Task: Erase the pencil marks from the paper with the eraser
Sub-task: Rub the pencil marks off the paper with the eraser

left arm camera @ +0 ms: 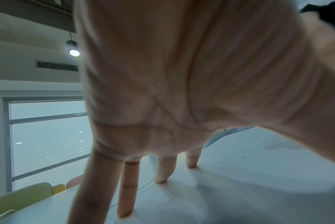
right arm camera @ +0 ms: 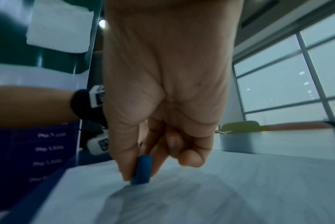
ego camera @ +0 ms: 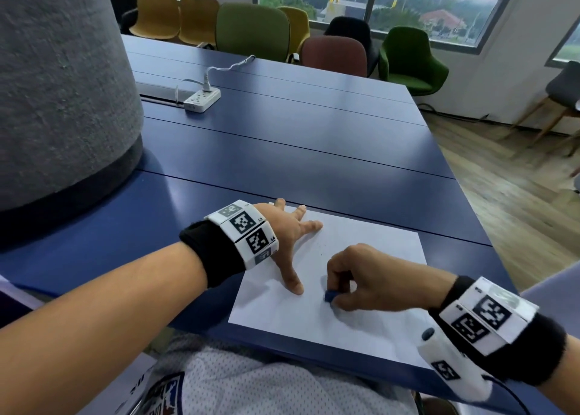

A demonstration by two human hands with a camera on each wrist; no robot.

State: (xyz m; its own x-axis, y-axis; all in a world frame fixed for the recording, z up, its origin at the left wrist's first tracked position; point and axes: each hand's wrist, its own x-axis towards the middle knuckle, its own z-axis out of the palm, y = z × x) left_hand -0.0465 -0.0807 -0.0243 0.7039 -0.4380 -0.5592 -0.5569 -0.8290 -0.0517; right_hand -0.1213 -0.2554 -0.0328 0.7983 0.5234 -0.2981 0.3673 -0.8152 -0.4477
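A white sheet of paper point(ego camera: 370, 251) lies on the blue table near its front edge. My left hand point(ego camera: 288, 235) rests on the sheet's left part with fingers spread straight, thumb tip pressing down. In the left wrist view its fingertips point(left arm camera: 161, 180) touch the paper point(left arm camera: 249, 174), where a few dark specks lie. My right hand point(ego camera: 357, 276) pinches a small blue eraser point(ego camera: 330, 296) between thumb and fingers, its end on the paper. The right wrist view shows the eraser point(right arm camera: 141, 171) pressed onto the sheet point(right arm camera: 239, 189), with faint grey smudges around it.
The blue table point(ego camera: 314, 138) stretches away ahead. A white power strip point(ego camera: 202, 98) with a cable lies at the far left. A large grey felt-covered object point(ego camera: 56, 85) stands on the left. Coloured chairs point(ego camera: 251, 28) line the far side; wooden floor lies to the right.
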